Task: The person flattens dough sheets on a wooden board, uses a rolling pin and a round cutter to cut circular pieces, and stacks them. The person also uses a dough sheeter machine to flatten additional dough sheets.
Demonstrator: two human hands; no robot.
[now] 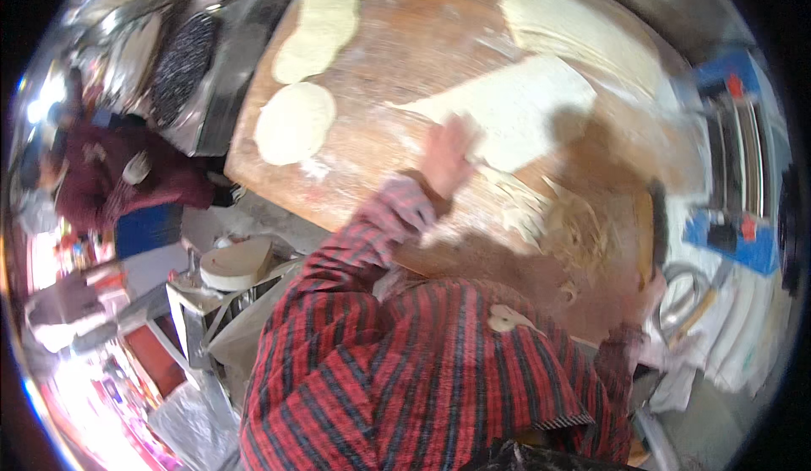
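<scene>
My left hand, palm down and motion-blurred, is at the near left edge of a large flat sheet of dough on the floured wooden worktable. Beside this sheet, toward me, are torn dough strips and scraps. At the right edge of the table, my blurred right hand is by the lower end of a long wooden tool; whether it grips it I cannot tell. A round flat dough piece lies at the left, touching or nearly touching a row of overlapping rounds.
Folded layered dough lies at the far right. Beyond the right edge stands a blue-ended machine with metal rollers, near white cloths. Another person in a maroon garment is at the left. A round board sits on a stand.
</scene>
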